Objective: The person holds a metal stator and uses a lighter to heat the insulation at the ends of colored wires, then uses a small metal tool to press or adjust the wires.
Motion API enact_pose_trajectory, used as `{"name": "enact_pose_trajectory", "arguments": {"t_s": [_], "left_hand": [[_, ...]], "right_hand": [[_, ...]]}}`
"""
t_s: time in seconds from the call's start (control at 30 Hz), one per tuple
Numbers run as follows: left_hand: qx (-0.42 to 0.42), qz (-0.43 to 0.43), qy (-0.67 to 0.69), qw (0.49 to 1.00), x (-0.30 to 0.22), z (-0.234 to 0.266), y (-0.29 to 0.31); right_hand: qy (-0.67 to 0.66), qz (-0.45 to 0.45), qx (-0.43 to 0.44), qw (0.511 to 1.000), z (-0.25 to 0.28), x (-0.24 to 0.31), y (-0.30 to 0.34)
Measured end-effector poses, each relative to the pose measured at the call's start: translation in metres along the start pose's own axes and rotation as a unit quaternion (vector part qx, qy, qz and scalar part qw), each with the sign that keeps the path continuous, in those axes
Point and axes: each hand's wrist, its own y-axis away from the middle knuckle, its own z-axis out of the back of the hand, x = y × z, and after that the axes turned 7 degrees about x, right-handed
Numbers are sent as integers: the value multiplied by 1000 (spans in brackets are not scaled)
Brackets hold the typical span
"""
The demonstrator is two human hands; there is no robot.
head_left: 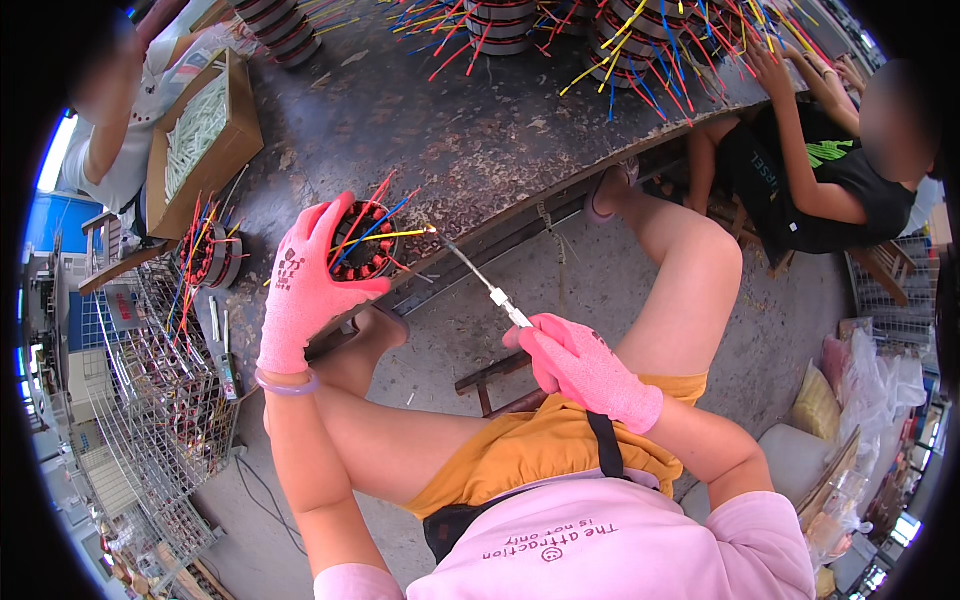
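Observation:
In a pink glove, my left hand [308, 275] curls around a motor stator [362, 262] at the near edge of the table, thumb at its near side and fingers at its far side. Red, blue and yellow wires stick out of the stator. My right hand [580, 365], also gloved in pink, grips a slim soldering-iron-like tool [497, 297] with a metal shaft and a white collar. Its tip meets or nearly meets the end of a yellow wire [385, 237], where a small bright glow shows. Most of the tool's handle is hidden in the glove.
Another wired stator [215, 255] stands at the table's left edge. A cardboard box [243, 125] of white sleeves is beyond it. More stators [500, 25] crowd the far side of the dark table [400, 120]. Co-workers sit left and right. Wire racks [150, 380] stand at left.

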Motion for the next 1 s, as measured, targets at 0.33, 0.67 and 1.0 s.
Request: {"name": "enact_pose_trajectory", "arguments": {"t_s": [0.33,0.67,1.0], "left_hand": [[-4,0,0,1000,2,-2,0],[-11,-3,0,1000,1,1,1],[9,14,13,1000,7,-2,3]], "right_hand": [[17,-4,-2,1000,0,2,0],[6,-29,-14,999,2,1,1],[-13,-5,2,1000,-1,-3,0]]}}
